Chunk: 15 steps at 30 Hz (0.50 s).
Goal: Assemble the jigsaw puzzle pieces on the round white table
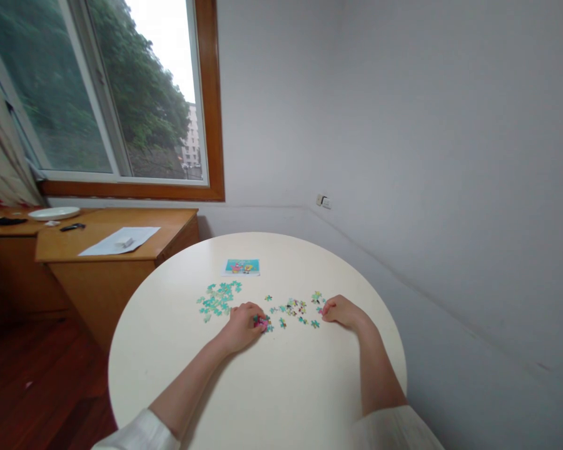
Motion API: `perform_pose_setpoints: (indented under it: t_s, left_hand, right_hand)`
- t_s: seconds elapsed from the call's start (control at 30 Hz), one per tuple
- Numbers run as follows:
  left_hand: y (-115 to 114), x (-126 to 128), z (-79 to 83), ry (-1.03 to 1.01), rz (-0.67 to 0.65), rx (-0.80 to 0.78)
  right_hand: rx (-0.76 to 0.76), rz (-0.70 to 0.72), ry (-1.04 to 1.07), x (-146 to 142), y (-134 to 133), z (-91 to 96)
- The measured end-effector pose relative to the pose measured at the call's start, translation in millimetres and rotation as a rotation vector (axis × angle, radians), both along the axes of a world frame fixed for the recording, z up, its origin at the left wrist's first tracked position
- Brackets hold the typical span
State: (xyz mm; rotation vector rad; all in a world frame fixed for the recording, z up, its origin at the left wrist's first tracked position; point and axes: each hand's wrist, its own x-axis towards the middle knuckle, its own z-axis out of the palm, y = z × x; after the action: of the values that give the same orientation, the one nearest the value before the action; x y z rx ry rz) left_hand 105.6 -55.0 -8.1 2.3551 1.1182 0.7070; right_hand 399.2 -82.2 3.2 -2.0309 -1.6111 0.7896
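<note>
Both my hands rest on a round white table [263, 387]. My left hand [242, 325] is curled, its fingertips closed on a small pink puzzle piece [261, 322]. My right hand [341, 311] lies with fingers bent, its fingertips touching a loose piece at the right end of a scatter of puzzle pieces [294, 308]. A cluster of teal pieces [218, 299] lies just left of my left hand. A small reference picture [242, 267] with cartoon figures lies farther back on the table.
A wooden cabinet [98, 262] stands left of the table, bearing a sheet of paper [120, 240], a white plate [54, 213] and small dark objects. A window is above it. Grey walls close in behind and to the right.
</note>
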Motion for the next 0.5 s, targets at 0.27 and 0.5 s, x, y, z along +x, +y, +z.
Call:
perform_pose_setpoints:
  t_s: [0.27,0.5]
  left_hand:
    - [-3,0,3.3,0.010,0.015,-0.008]
    - [-3,1,3.4,0.010,0.015,-0.007]
  right_hand:
    - [0.101,-0.021,-0.047,-15,1,9.2]
    - [0.270,-0.008,-0.083,-43,6,13.5]
